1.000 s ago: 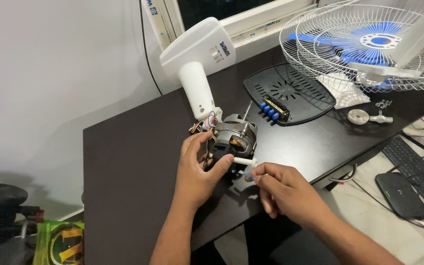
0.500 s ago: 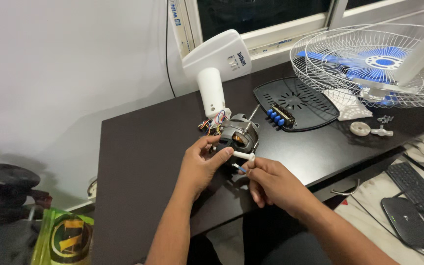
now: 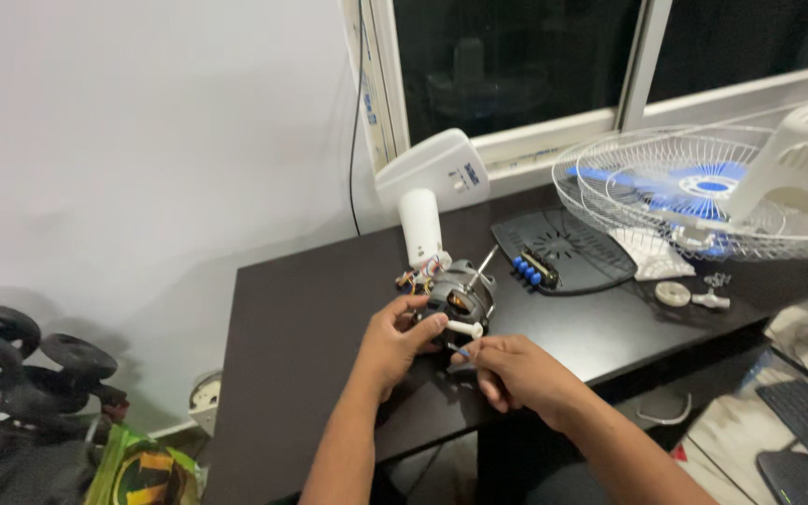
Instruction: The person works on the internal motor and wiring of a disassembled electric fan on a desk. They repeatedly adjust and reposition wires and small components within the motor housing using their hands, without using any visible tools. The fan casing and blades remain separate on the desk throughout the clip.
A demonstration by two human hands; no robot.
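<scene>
L hand [image 3: 396, 339] curls round the fan motor [image 3: 460, 297] to steady it on the desk [image 3: 310, 318], while R hand [image 3: 514, 372], just beside, pinches a small blue-tipped tool [image 3: 461, 353] w/ closed fingers.

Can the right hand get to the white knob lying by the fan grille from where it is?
Probably yes. The right hand is at the motor, pinching a small blue-tipped part. The knob lies to its right on bare desk, nothing between. It may have to put the part down first.

Even indoor light, dark window [image 3: 516, 56], soft shadows, slight edge blur
</scene>
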